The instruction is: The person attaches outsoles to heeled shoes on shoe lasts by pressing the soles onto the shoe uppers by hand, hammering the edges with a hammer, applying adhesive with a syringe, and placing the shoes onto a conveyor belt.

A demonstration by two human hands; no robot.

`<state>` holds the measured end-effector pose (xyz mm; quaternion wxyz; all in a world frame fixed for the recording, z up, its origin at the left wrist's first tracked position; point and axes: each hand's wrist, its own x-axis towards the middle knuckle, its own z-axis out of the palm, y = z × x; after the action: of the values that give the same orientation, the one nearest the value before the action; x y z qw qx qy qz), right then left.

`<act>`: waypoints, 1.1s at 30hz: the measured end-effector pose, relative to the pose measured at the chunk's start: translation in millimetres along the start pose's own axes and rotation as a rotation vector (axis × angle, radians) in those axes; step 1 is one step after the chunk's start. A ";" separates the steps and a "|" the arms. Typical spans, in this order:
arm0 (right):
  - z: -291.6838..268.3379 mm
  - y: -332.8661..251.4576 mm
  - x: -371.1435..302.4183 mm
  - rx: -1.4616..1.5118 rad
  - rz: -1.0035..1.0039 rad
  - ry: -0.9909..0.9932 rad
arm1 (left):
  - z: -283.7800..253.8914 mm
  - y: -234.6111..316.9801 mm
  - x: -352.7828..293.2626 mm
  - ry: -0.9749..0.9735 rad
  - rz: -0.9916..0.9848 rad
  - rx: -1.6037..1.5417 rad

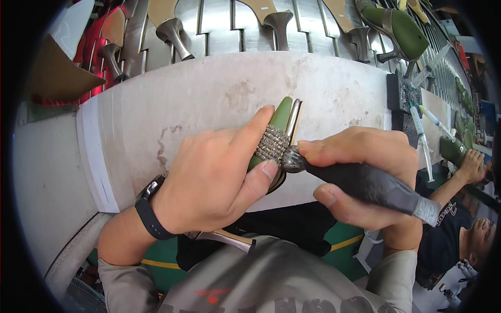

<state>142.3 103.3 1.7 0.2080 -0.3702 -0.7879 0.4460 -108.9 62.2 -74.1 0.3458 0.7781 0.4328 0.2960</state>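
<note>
My left hand [211,175] grips a green high-heeled shoe [280,119] with a sparkling rhinestone band [271,143] across its toe, held sideways above the white worktable [209,99]. My index finger lies along the upper and my thumb presses the band. My right hand [365,177] holds a dark-handled tool [370,185] wrapped in grey tape. Its rounded metal head [292,159] touches the shoe's edge beside the band. A dark watch [148,208] sits on my left wrist.
A metal conveyor rack [219,23] behind the table carries several heeled shoes, tan soles up, and a green one [399,28] at the right. Syringe-like applicators [422,138] lie on the right. Another person [459,224] sits at the lower right handling a green shoe.
</note>
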 end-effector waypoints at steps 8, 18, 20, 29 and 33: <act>22.1 -11.6 -12.9 -0.250 -0.274 -0.017 | -2.0 1.2 -2.8 -0.054 -0.053 -0.059; 90.9 -15.2 -51.7 -0.442 -0.274 0.297 | 2.5 -1.9 -7.5 -0.029 -0.049 -0.101; 109.3 -16.1 -55.8 -0.484 -0.266 0.332 | 3.5 -2.2 -8.1 -0.005 -0.034 -0.092; 158.1 -17.9 -56.5 -0.114 -0.130 0.459 | -0.3 1.9 -12.9 -0.007 -0.104 -0.060; 144.6 -7.7 -58.5 -0.062 -0.206 0.411 | 0.0 -21.5 -15.6 0.074 -0.054 -0.232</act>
<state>81.5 -23.5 -66.1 0.3968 -0.3771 -0.7760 0.3132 -126.0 56.8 -93.7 0.4249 0.7095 0.4290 0.3633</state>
